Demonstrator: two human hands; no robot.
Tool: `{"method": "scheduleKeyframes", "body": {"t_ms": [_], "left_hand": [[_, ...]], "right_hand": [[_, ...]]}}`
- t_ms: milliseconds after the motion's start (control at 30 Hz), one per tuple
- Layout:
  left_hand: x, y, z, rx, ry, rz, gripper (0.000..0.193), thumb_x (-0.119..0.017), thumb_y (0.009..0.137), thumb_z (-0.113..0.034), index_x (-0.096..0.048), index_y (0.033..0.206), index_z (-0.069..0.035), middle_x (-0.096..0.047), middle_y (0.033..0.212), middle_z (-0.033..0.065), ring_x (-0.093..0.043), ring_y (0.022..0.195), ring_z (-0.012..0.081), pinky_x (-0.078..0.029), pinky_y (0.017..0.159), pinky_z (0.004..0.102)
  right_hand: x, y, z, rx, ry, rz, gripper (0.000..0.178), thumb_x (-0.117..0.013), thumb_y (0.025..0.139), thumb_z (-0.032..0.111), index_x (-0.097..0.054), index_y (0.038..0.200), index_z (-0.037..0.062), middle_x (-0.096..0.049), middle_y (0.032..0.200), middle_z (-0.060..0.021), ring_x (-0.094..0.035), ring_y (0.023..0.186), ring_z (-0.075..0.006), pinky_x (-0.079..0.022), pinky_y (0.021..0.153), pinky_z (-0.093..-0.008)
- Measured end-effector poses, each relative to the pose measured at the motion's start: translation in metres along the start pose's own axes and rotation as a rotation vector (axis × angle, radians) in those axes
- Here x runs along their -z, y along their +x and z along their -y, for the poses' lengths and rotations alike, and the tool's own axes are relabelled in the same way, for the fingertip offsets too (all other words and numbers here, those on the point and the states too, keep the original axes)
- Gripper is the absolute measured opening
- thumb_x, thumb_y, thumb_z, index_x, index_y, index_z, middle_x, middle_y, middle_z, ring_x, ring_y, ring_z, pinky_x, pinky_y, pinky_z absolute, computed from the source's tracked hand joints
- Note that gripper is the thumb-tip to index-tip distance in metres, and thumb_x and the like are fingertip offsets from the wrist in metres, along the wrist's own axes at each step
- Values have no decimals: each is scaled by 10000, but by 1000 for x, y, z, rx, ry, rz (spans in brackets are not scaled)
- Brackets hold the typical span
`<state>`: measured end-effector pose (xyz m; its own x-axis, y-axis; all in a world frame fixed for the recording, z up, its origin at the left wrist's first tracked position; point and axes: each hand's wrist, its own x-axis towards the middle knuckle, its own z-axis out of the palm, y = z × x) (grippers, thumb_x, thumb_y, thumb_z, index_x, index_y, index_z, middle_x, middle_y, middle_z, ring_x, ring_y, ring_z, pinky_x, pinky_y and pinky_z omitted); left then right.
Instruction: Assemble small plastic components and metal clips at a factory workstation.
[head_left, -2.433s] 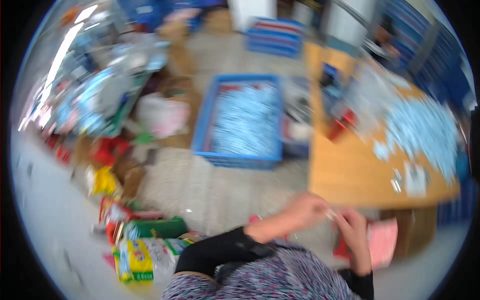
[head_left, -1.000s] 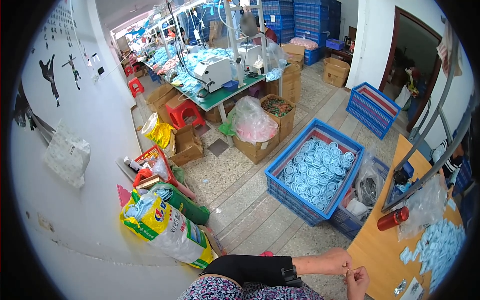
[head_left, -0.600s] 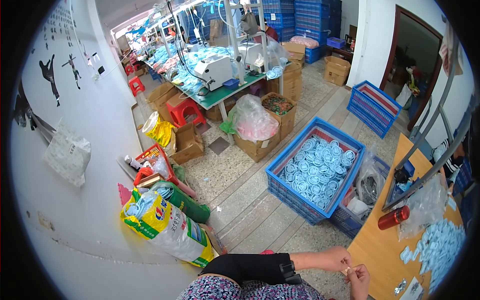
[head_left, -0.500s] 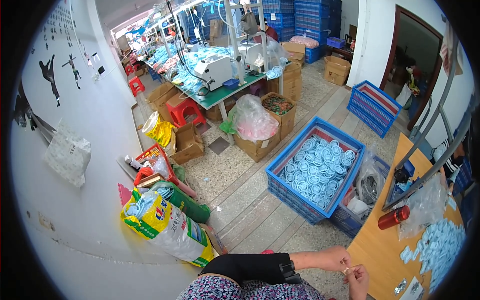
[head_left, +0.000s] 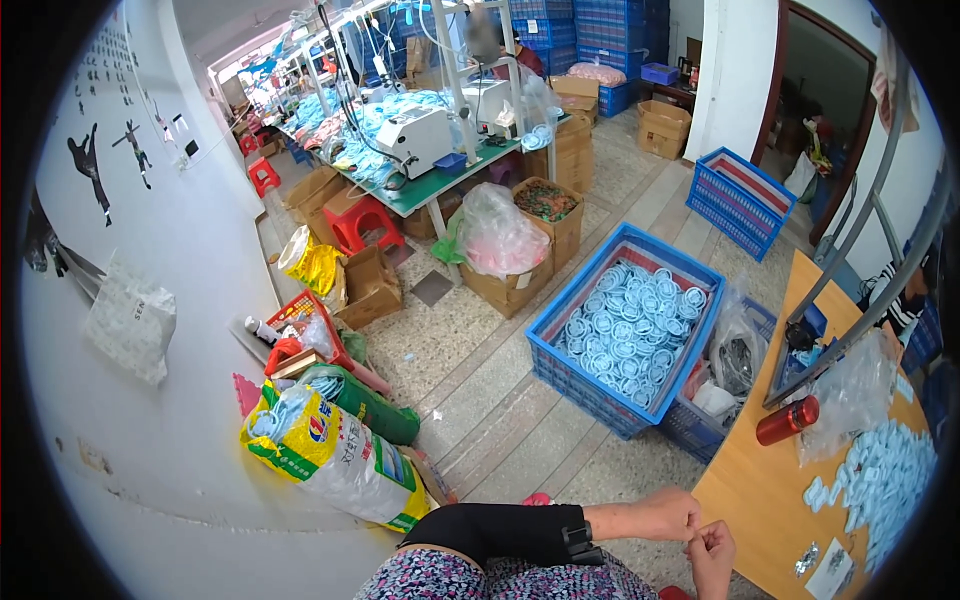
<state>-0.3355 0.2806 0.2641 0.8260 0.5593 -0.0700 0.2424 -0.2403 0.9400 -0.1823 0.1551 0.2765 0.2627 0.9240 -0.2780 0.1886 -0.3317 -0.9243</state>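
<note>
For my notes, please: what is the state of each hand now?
Left hand: closed; contents cannot be told.
Right hand: closed; contents cannot be told.

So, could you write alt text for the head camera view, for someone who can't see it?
A person's left hand and right hand are close together near a wooden table; whether they pinch anything is unclear. The table bears a red bottle and a pile of light-blue pieces. Beyond stand a blue crate of light-blue rings and a green-topped workbench.

Hands [head_left: 668,514] together, blue crate [head_left: 580,384], wooden table [head_left: 745,490]
</note>
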Motion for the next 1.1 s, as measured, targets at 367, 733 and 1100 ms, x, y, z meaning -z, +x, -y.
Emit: {"method": "scheduleKeyframes", "body": {"t_ms": [367,733,1100], "left_hand": [[1,2,10,40,-220,127,294,-719,806,-317,-681,856,-29,-665,732,88,-636,708,196,-482,611,337],[37,8,-3,419,-817,289,319,-573,973,-260,-655,1133,3,-611,770,3,-552,681,80,-467,643,232],[0,0,0,288,-589,202,297,-562,987,-210,-633,1190,-6,-684,935,43,-629,835,98,-519,758,239]], "right_hand": [[-4,-9,14,29,89,-33,66,-601,928,103,-558,952,60,-579,777,-6,-525,686,-84,-412,600,-223],[8,13,39,594,-573,-254,175,-685,821,32,-681,996,41,-650,779,-109,-623,676,-225,-483,614,-316],[34,-4,-4,-88,314,-7,184,-583,972,185,-622,940,8,-633,750,-15,-566,657,-74,-468,618,-215]]}}
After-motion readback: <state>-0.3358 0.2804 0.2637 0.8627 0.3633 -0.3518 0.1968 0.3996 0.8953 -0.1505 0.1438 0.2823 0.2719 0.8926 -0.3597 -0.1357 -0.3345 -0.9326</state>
